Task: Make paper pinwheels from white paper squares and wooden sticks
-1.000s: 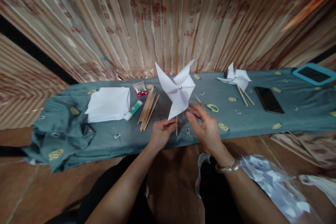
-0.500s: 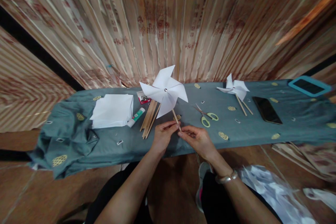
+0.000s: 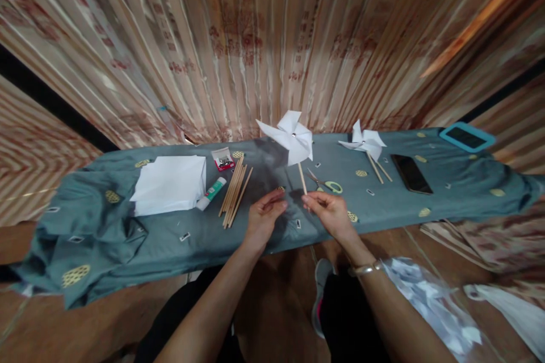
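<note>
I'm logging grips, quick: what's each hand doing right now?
Left hand: open, holding nothing visible.
Right hand: closed, holding the white pinwheel by its stick.

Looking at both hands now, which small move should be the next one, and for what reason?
Probably the right hand should lay its pinwheel on the cloth beside the similar white blades farther right. This one has a shiny pin at its centre and a stick attached, and only the right hand grips it; the left hand is open, apart from the stick.

free: tablecloth [image 3: 164,238] nearside of paper stack [image 3: 170,181] | obstacle: dowels [image 3: 233,193] near left fingers [image 3: 271,196]
</note>
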{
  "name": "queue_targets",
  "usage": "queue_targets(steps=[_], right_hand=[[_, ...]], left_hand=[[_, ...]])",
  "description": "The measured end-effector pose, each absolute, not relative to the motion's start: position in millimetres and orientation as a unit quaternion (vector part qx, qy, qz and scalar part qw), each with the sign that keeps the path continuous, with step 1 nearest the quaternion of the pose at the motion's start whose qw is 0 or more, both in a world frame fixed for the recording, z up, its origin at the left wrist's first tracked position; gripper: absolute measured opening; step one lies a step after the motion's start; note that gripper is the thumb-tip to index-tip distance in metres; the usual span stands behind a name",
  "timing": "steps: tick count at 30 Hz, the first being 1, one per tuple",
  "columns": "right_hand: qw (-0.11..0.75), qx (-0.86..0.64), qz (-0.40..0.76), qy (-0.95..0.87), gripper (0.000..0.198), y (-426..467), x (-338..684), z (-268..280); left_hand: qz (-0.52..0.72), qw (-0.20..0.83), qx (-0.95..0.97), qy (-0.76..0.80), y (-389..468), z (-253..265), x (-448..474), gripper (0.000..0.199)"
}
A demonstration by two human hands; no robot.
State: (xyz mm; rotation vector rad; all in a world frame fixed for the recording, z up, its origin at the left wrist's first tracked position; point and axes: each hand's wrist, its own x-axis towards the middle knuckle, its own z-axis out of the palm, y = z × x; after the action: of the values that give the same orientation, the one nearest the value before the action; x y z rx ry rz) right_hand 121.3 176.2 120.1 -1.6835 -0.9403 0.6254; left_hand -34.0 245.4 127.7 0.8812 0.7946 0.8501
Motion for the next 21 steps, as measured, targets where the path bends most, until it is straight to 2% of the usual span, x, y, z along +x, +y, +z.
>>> queue_targets(steps=[2, 4, 6, 13, 21], right_hand=[[0.515, -0.727, 0.225, -0.394, 0.049, 178.7, 143.0, 121.8], [0.442, -0.779, 0.162, -0.415, 0.053, 181.8, 165.7, 125.2], [0.413, -0.805, 0.127, -0.406, 0.052, 185.3, 187.1, 129.9], [0.289, -0.876, 0.056, -0.382, 0.031, 188.8, 243.7, 145.0], [0.178, -0.930, 0.012, -0.322, 0.025, 161.9, 300.9, 148.4]], left_hand=[[0.384, 0.747, 0.405, 0.361, 245.2, 126.6, -33.3, 0.039], [0.382, 0.750, 0.404, 0.358, 244.6, 125.6, -32.1, 0.038], [0.382, 0.751, 0.403, 0.357, 243.7, 124.7, -30.7, 0.038], [0.384, 0.747, 0.407, 0.358, 242.2, 122.7, -27.1, 0.038], [0.382, 0.749, 0.404, 0.359, 242.9, 119.2, -28.7, 0.035]])
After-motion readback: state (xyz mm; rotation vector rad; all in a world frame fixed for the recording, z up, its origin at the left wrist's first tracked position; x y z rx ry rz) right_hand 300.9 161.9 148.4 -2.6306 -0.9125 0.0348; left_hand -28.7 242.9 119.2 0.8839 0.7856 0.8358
